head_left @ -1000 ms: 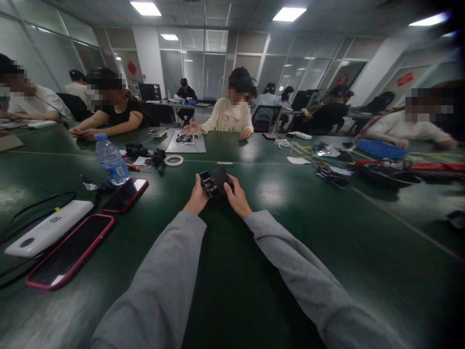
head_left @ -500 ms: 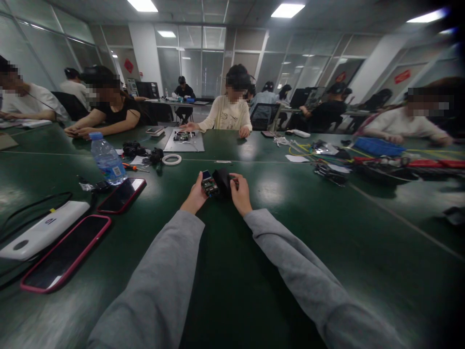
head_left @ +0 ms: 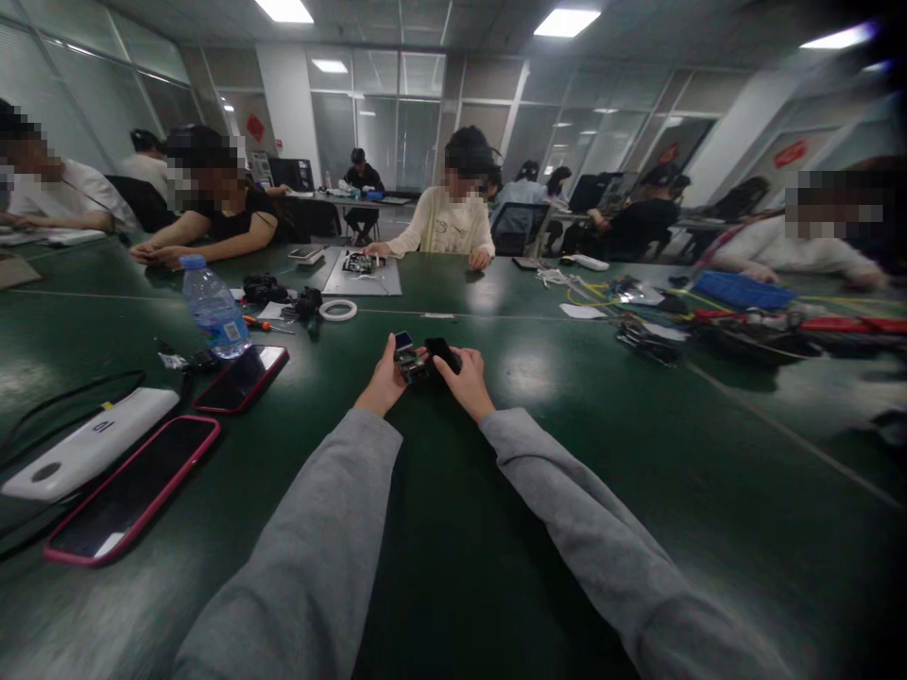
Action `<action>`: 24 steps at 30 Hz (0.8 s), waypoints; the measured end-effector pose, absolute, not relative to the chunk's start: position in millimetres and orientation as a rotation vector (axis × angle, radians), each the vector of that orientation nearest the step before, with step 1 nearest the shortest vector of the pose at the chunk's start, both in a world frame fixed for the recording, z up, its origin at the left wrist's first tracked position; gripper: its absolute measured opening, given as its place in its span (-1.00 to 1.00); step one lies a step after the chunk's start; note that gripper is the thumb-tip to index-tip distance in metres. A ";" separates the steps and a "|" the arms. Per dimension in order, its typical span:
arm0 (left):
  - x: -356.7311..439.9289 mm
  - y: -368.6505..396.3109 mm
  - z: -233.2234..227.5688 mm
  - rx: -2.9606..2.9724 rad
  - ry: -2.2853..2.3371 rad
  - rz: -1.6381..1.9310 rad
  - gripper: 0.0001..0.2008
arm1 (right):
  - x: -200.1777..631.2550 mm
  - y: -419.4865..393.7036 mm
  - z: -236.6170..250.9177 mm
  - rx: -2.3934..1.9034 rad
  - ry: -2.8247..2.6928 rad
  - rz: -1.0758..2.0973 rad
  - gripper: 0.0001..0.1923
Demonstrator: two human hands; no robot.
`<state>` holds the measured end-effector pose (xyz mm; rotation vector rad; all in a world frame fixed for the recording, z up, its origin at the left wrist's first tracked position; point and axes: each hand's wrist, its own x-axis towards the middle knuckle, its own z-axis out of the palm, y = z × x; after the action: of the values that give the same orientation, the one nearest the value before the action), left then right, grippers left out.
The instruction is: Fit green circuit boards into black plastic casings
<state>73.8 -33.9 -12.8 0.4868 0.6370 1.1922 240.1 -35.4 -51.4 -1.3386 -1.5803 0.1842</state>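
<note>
My left hand grips a small green circuit board module with a tiny blue-lit screen at its top, held just above the dark green table. My right hand pinches a small black part against the right side of that module. Both arms wear grey sleeves and reach forward to the table's middle. How the black part joins the board is hidden by my fingers.
At the left lie two pink-cased phones, a white power bank, a water bottle, a tape ring and a screwdriver. Cables and a blue tray crowd the right. Several people sit across the table.
The black part in my right hand has turned and now shows smaller and edge-on. Both hands stay in nearly the same place.
</note>
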 end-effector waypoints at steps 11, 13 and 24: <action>71.7 -30.1 -15.1 0.482 0.666 1.191 -0.52 | 230.1 -51.2 -41.1 -1.333 -1.867 -0.025 -0.46; 70.8 -30.3 -14.7 0.478 0.665 1.206 -0.53 | 232.6 -50.9 -42.5 -1.353 -1.880 -0.023 -0.46; 65.8 -29.4 -16.9 0.466 0.643 1.197 -0.51 | 346.2 -61.7 -42.0 -1.353 -2.113 -0.024 -0.42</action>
<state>65.8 -29.4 -16.9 0.4665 0.6435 1.1966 346.2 -61.7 -42.0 -1.3528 -2.1133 -0.0245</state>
